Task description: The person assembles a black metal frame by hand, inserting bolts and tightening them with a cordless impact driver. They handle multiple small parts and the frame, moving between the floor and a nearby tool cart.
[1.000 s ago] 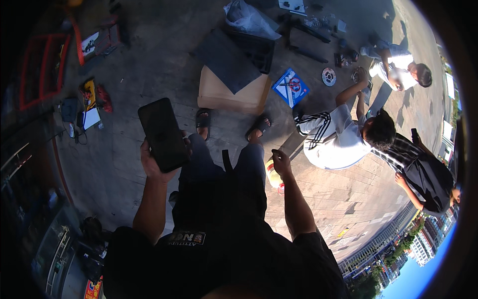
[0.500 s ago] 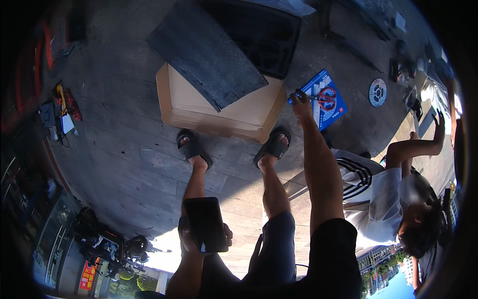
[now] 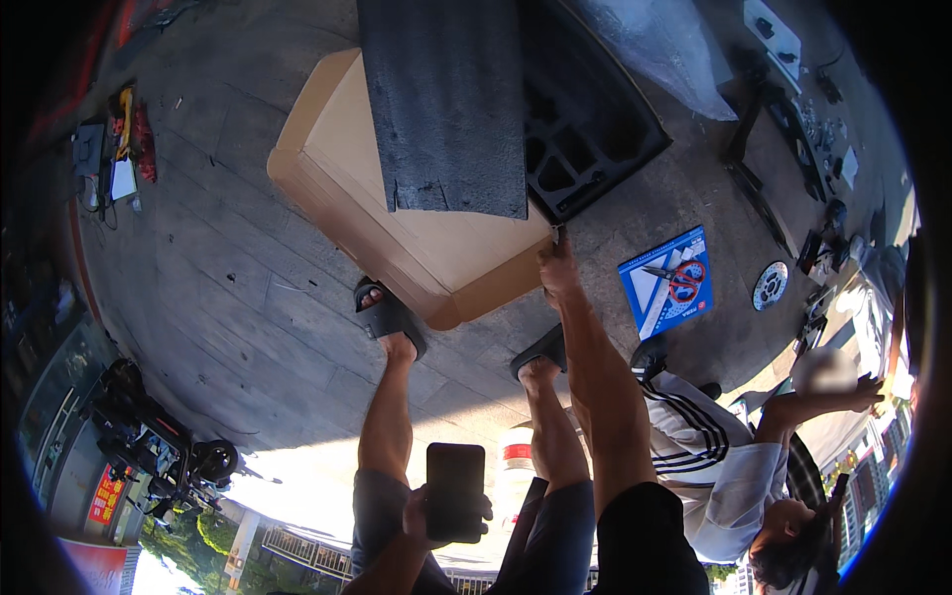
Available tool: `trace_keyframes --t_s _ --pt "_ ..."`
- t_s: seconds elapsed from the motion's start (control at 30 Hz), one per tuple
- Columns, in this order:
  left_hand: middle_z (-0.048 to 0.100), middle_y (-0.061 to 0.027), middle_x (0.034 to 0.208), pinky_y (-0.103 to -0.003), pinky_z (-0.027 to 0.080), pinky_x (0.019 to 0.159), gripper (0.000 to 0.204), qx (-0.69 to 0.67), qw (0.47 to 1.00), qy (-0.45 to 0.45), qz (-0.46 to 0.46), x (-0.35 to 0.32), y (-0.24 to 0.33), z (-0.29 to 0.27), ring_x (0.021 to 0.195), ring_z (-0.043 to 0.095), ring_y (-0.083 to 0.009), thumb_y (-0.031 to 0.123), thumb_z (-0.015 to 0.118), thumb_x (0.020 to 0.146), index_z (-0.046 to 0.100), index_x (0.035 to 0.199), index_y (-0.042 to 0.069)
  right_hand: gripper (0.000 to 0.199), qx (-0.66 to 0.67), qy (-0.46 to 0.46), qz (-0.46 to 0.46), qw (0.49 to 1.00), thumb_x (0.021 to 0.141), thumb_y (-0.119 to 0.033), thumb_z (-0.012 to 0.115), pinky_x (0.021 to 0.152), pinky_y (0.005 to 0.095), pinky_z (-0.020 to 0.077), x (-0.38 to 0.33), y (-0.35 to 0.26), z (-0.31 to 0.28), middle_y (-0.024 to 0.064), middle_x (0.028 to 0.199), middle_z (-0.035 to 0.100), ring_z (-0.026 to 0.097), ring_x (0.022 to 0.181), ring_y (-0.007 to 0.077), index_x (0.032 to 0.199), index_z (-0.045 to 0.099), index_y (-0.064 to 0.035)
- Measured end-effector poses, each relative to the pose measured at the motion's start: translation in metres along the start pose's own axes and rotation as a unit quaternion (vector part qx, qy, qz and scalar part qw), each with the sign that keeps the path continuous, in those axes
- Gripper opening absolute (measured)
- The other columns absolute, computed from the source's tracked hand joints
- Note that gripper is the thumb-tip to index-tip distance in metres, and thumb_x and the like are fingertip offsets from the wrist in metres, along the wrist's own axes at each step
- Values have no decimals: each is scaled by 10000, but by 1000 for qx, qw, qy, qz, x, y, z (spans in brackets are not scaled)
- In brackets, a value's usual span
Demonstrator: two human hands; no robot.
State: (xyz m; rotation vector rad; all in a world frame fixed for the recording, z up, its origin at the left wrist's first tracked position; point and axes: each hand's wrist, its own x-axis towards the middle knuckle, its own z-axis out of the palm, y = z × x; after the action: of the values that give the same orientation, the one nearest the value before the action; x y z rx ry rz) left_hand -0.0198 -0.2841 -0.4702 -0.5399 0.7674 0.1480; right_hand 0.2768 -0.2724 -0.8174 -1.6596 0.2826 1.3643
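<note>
My left hand is closed around a black smartphone, held low over my legs with its dark screen up. My right hand is at the right corner of an open cardboard box, its fingers curled on the edge just below a black foam tray. Across the box lies a dark grey foam sheet, covering part of the tray. To the right of that hand, red-handled scissors rest on a flat blue package.
A perforated disc, black frame parts and clear plastic sheeting lie on the right. A person in a white shirt is close at my right. Tools lie far left; a motorbike stands lower left.
My right hand has left the scissors, which now lie on the blue package, and moved to the box corner. The box and foam appear turned in view. The phone remains in my left hand.
</note>
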Motion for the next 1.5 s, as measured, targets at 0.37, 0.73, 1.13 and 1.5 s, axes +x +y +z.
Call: trace_keyframes --t_s 0.37,0.73,1.13,1.5 --pt "466 -380 1202 -525 502 870 857 -74 994 -13 78 -50 98 8 1088 546 -457 579 557 830 307 1387 -23 952 158 -44 -48 985 851 -173 618 1068 451 306 45 -99 309 237 1461 295 356 1317 321 1497 -80 -141" --pt "505 -259 1205 -497 484 834 837 -121 990 -73 -23 -75 123 35 1074 520 -419 558 655 772 381 1329 -4 421 1 -151 26 988 987 -139 403 846 319 505 -226 -25 215 145 1228 530 592 1002 199 1385 351 -15" --pt "522 -292 1194 -491 511 828 813 -47 986 -151 -51 -45 59 121 1068 556 -416 576 546 827 365 1352 -18 253 55 84 98 990 956 -77 450 702 280 502 -480 -31 139 106 1021 582 578 832 153 1193 508 -9" --pt "521 -308 1208 -451 531 849 827 275 936 -214 -52 126 102 283 1059 595 -387 575 494 869 301 1393 -35 263 207 111 -11 972 949 -117 452 665 265 504 -373 -125 56 115 998 592 581 787 147 1136 544 43"
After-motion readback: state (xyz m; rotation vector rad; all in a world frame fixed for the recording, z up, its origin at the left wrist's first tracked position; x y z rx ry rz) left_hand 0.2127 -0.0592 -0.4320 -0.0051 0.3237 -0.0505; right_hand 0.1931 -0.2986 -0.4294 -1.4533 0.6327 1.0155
